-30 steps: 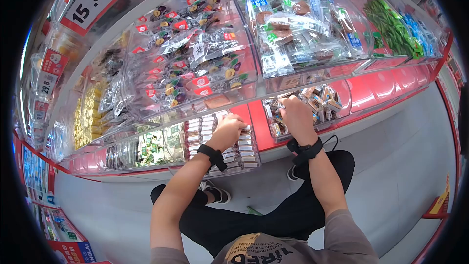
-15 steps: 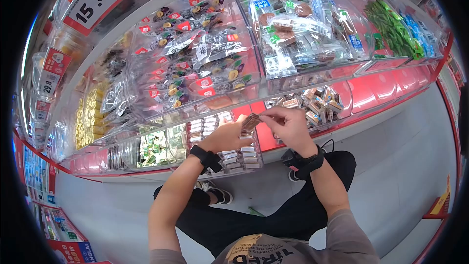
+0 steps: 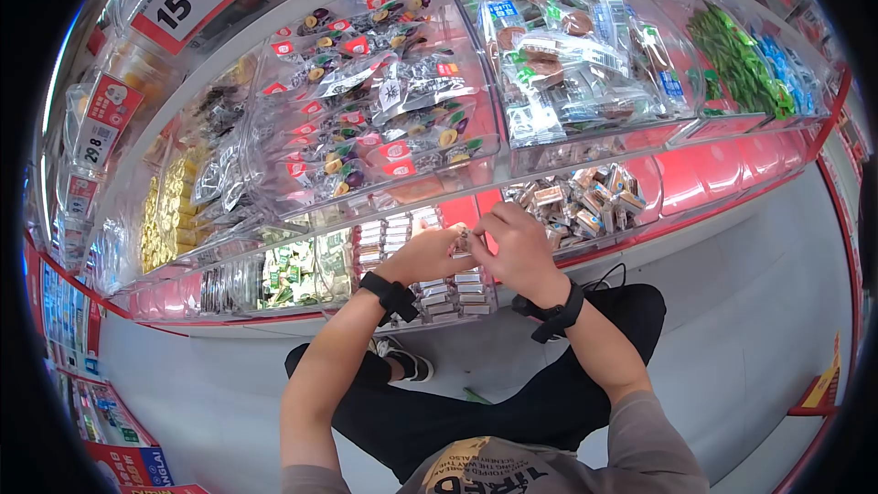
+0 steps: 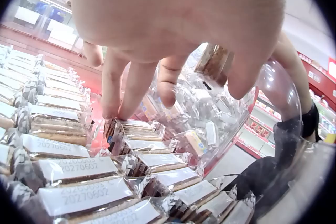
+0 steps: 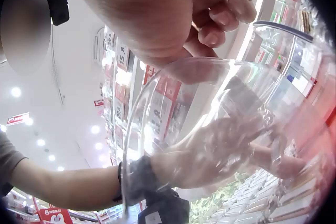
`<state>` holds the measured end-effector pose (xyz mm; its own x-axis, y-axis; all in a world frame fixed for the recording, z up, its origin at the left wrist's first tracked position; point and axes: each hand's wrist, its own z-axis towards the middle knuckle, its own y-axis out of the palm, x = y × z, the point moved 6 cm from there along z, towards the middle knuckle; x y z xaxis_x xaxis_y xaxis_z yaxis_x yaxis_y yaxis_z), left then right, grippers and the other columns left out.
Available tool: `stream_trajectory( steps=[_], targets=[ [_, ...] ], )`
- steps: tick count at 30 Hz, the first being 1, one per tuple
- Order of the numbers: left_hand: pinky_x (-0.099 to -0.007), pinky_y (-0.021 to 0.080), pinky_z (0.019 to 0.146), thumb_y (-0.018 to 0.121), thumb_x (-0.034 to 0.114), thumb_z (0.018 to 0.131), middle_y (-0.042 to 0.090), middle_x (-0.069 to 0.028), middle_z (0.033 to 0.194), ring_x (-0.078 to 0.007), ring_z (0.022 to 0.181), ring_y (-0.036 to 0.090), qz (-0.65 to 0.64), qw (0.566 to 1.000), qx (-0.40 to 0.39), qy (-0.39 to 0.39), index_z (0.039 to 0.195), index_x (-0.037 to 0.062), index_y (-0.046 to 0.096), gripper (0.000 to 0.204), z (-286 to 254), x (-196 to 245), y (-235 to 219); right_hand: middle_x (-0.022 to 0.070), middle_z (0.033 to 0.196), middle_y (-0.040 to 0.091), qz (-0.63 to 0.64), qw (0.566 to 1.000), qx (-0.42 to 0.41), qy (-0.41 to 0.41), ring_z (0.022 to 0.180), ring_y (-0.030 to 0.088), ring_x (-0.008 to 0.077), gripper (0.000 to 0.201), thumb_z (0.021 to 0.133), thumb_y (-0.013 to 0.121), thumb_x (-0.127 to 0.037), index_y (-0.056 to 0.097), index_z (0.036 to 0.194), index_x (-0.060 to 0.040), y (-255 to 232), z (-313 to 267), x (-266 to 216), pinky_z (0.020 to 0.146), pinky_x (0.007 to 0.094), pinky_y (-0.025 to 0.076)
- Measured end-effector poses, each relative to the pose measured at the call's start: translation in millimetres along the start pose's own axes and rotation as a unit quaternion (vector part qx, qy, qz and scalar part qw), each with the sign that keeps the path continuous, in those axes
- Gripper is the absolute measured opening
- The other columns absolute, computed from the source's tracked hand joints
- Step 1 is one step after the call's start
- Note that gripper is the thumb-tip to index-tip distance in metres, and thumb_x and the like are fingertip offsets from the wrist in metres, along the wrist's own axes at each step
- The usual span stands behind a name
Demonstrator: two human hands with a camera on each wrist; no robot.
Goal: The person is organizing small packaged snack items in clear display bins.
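My left hand [image 3: 422,256] is over the lower bin, where rows of clear-wrapped wafers [image 4: 79,171] stand packed side by side. It holds a brown wrapped wafer [image 4: 212,65] near the thumb; other fingers of that hand point down, their tips right at the front row. My right hand [image 3: 521,242] meets it from the right, fingers curled and thumb and fingertip pinching at the wafer's end. In the right wrist view the curled right hand [image 5: 226,16] covers its own grip, while the left hand shows through a clear plastic wall [image 5: 157,85].
Loose wrapped wafers [image 3: 594,201] fill the lower bin to the right. Above, a clear upper shelf of bins holds packets with plum pictures [image 3: 384,101] and round brown snacks [image 3: 567,46], overhanging the hands. Green-wrapped sweets [image 3: 297,274] lie left of the wafer rows.
My right hand has come left from the loose-wafer bin to the left hand. A brown wafer appeared in the left hand half a second ago; now the hands are closer together, hiding most of it.
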<state>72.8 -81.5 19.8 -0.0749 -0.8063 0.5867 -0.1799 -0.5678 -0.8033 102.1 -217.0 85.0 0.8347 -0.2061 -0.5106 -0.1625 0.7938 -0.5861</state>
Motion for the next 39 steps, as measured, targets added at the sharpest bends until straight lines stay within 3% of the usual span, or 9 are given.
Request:
stream_trajectory(
  steps=[7,13,17,20,23,24,27,33,39],
  targets=[
    [-0.0553,0.030,0.084,0.054,0.034,0.081,0.062,-0.0142,0.075,-0.0338,0.076,0.060,-0.017,1.000,-0.003,-0.006,0.090,0.0047,0.055,0.030,0.6,-11.2,5.6,0.0074,0.072,0.052,0.060,0.998,0.030,0.020,0.062,0.053,0.0236,0.009,0.073,0.064,-0.007,0.060,0.082,-0.0043,6.5,-2.1,4.1,0.055,0.0336,0.043],
    [-0.0576,0.022,0.088,0.048,0.030,0.082,0.059,-0.0136,0.070,-0.0326,0.080,0.057,-0.062,0.995,-0.039,-0.072,0.086,0.0035,0.055,0.028,0.7,-17.5,4.3,0.0091,0.073,0.054,0.112,0.989,0.024,0.098,0.063,0.055,0.0239,0.014,0.075,0.062,-0.008,0.060,0.088,-0.0038,-8.9,2.3,14.9,0.057,0.0350,0.043],
    [-0.0474,0.030,0.089,0.047,0.031,0.083,0.061,-0.0136,0.073,-0.0293,0.080,0.059,-0.107,0.985,-0.056,-0.125,0.086,0.0001,0.056,0.033,3.1,-20.2,-0.7,0.0101,0.076,0.055,0.105,0.989,0.007,0.108,0.064,0.056,0.0261,0.013,0.075,0.061,-0.009,0.060,0.088,-0.0047,-8.8,1.4,22.9,0.059,0.0371,0.045],
    [-0.0310,0.041,0.083,0.042,0.034,0.086,0.064,-0.0128,0.082,-0.0212,0.084,0.059,-0.153,0.969,-0.063,-0.186,0.088,-0.0052,0.057,0.042,2.4,-21.3,-8.7,0.0068,0.067,0.051,0.113,0.990,0.029,0.082,0.056,0.050,0.0182,0.012,0.076,0.063,-0.008,0.061,0.087,-0.0035,-9.1,1.3,22.7,0.054,0.0310,0.040],
    [-0.0316,0.044,0.081,0.041,0.033,0.087,0.064,-0.0118,0.083,-0.0196,0.085,0.059,-0.240,0.961,0.016,-0.138,0.092,-0.0053,0.057,0.042,9.7,-53.7,-1.9,0.0068,0.067,0.052,0.109,0.990,0.028,0.083,0.056,0.050,0.0184,0.011,0.077,0.062,-0.009,0.061,0.086,-0.0036,-9.2,-0.2,24.5,0.054,0.0309,0.040],
    [-0.0331,0.045,0.078,0.043,0.033,0.087,0.064,-0.0122,0.084,-0.0207,0.085,0.059,-0.265,0.955,0.010,-0.135,0.098,-0.0054,0.056,0.042,13.0,-56.8,-2.2,0.0068,0.068,0.052,0.113,0.989,0.028,0.086,0.056,0.050,0.0185,0.011,0.077,0.062,-0.009,0.061,0.086,-0.0036,-9.9,0.1,24.0,0.054,0.0308,0.040],
    [-0.0314,0.042,0.085,0.043,0.029,0.091,0.064,-0.0111,0.086,-0.0185,0.087,0.058,-0.265,0.949,0.018,-0.172,0.091,-0.0032,0.059,0.036,22.7,-59.5,2.7,0.0068,0.069,0.053,0.117,0.989,0.032,0.090,0.057,0.050,0.0184,0.010,0.077,0.062,-0.009,0.061,0.086,-0.0035,-12.9,0.7,25.4,0.054,0.0306,0.040],
    [-0.0319,0.049,0.067,0.046,0.026,0.088,0.062,-0.0126,0.083,-0.0189,0.075,0.059,-0.134,0.976,0.009,-0.174,0.095,-0.0044,0.054,0.033,39.0,-53.3,2.9,0.0071,0.069,0.053,0.111,0.990,0.031,0.084,0.057,0.051,0.0176,0.009,0.077,0.062,-0.008,0.061,0.085,-0.0033,-13.5,1.1,30.8,0.054,0.0298,0.041],
    [-0.0308,0.050,0.062,0.049,0.020,0.085,0.061,-0.0124,0.082,-0.0173,0.071,0.061,-0.097,0.984,0.061,-0.134,0.105,-0.0048,0.050,0.031,44.0,-64.0,5.0,0.0072,0.068,0.052,0.111,0.990,0.032,0.086,0.057,0.051,0.0173,0.009,0.077,0.062,-0.008,0.061,0.085,-0.0032,-12.8,1.2,34.5,0.054,0.0293,0.041]
  ],
)
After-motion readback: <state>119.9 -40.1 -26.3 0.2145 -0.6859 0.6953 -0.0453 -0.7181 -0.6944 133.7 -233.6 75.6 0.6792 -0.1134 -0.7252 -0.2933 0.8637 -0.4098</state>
